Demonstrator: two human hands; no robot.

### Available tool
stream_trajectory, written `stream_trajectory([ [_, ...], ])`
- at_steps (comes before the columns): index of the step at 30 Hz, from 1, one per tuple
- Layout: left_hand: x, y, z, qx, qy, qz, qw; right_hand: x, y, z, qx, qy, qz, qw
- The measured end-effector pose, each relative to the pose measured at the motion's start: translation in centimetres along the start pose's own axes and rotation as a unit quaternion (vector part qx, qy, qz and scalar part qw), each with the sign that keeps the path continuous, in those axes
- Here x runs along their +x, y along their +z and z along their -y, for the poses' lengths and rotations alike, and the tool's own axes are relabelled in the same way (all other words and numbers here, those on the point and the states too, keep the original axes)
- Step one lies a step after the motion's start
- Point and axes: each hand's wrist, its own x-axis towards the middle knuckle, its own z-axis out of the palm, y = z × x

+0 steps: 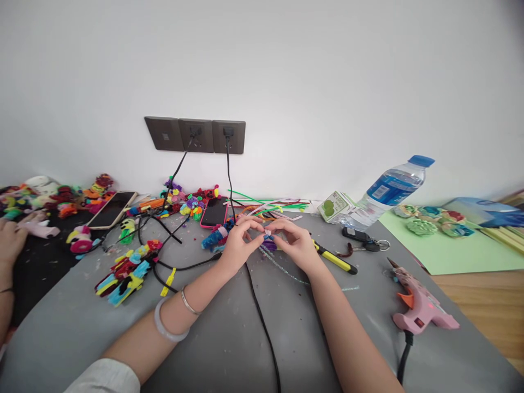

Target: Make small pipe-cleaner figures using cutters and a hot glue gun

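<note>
My left hand [241, 240] and my right hand [295, 245] meet over the grey table, fingertips pinched together. Between them is a small white and blue piece [268, 233], mostly covered by the fingers. A pale glittery pipe cleaner [282, 268] trails from the pinch and passes under my right wrist; its far end shows on the other side. Close behind my right hand lies a yellow and black utility knife [335, 258]. Near my left hand is a blue fuzzy pipe-cleaner piece [212, 238]. How the small piece joins the strand is hidden.
A pink glue gun [423, 314] lies at right, its cord hanging toward me. A black cable [260, 311] crosses the table's middle. Behind stand a water bottle [388, 188] and a small carton [333, 206]; car keys [368, 241] lie nearby. Another person's hand [10, 240] is at far left.
</note>
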Motion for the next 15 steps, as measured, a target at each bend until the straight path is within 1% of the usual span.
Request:
stream_trajectory([
  [4,0.0,-0.13,-0.15,0.048,0.023,-0.005,0.999,-0.11,0.08,0.0,0.031,0.045,0.009,0.998],
  [8,-0.03,-0.17,0.0,0.087,0.049,0.008,0.995,-0.04,0.08,-0.08,0.056,0.081,-0.013,0.995],
  [10,-0.02,-0.18,0.22,0.101,0.06,0.021,0.993,0.04,-0.06,-0.18,0.064,0.093,-0.043,0.993],
  [12,-0.05,-0.17,0.43,0.122,0.061,0.045,0.99,0.11,-0.28,-0.31,0.068,0.107,-0.085,0.988],
  [15,-0.22,-0.04,0.6,0.163,0.035,0.098,0.981,0.19,-0.65,-0.63,0.062,0.141,-0.151,0.976],
])
